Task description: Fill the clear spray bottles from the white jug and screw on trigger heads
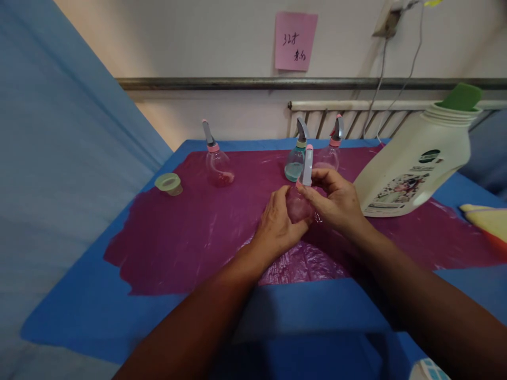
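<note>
Between my hands, over the pink plastic sheet, is a clear round spray bottle (298,205) with a pink collar and a grey trigger head. My left hand (277,221) is wrapped round its body from the left. At the collar, the thumb and fingers of my right hand (336,200) close on the same bottle. Just behind stands a similar bottle holding blue-green liquid (293,170), with another pink-collared bottle (328,156) beside it, partly covered by my right hand. A further pink-collared bottle (220,169) with pinkish contents stands off to the left.
At right stands a large white jug (407,163) with a green piece in its mouth. A small lidded cup (170,184) is at left. The pink sheet (178,237) covers part of a blue table (91,295). A yellow-and-red cloth-like item (487,221) lies far right.
</note>
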`<state>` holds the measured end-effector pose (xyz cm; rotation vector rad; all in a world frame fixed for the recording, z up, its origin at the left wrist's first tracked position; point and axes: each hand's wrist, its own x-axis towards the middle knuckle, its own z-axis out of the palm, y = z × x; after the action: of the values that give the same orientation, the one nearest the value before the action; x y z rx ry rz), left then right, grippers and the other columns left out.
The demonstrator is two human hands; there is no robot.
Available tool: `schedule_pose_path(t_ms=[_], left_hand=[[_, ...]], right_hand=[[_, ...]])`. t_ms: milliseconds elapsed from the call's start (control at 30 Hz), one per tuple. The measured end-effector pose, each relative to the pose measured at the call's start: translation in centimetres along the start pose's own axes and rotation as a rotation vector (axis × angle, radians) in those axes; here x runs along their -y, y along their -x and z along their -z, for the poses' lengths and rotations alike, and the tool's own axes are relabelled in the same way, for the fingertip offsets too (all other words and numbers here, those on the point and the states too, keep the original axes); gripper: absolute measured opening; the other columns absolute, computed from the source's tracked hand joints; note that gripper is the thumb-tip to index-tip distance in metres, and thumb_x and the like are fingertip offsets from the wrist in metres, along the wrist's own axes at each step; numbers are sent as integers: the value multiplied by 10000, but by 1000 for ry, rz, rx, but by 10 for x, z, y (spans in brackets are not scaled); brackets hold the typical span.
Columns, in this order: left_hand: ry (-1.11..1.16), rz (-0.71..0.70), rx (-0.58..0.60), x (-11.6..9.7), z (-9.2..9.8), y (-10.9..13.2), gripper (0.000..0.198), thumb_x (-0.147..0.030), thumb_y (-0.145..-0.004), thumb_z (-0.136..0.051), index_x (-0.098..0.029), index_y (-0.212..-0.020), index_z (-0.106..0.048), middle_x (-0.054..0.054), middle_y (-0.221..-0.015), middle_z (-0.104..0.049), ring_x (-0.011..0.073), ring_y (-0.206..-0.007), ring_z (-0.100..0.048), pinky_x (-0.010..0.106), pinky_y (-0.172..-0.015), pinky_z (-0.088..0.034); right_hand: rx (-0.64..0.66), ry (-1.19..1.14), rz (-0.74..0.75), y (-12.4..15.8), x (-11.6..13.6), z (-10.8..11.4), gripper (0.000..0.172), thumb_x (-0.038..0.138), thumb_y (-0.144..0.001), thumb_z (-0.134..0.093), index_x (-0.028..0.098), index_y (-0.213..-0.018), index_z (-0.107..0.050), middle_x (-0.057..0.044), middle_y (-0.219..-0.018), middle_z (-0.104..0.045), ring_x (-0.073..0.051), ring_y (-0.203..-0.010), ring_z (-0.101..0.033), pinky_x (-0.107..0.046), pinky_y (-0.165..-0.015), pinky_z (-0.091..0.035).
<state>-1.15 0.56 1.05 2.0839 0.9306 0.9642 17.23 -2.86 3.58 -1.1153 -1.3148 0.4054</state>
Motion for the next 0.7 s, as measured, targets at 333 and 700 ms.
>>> schedule_pose_path(t_ms=[333, 700], left_hand=[[21, -191, 4, -1, 4, 1, 1071, -311, -995, -903, -333, -1845, -253, 188, -1858, -491, 409, -1733, -520, 687, -1411, -481], [36, -254, 12, 2, 8, -2, 1013, -201, -1025, -833, -404, -1869, -311, 121, -1773, -574, 354, -1643, -604, 607, -1391, -509]], right_hand=[[-167, -3, -60, 4, -13, -16, 474, 554, -881, -1017, 278, -1126, -720, -28, -1110, -852, -233, -990, -825, -438, -963, -691], [-128, 6, -28, 12, -8, -15, 383, 544, -990, -933, 298, -1210, -739, -54, -1230, -857, -260, -1128, -840, -498, -1090, -704]])
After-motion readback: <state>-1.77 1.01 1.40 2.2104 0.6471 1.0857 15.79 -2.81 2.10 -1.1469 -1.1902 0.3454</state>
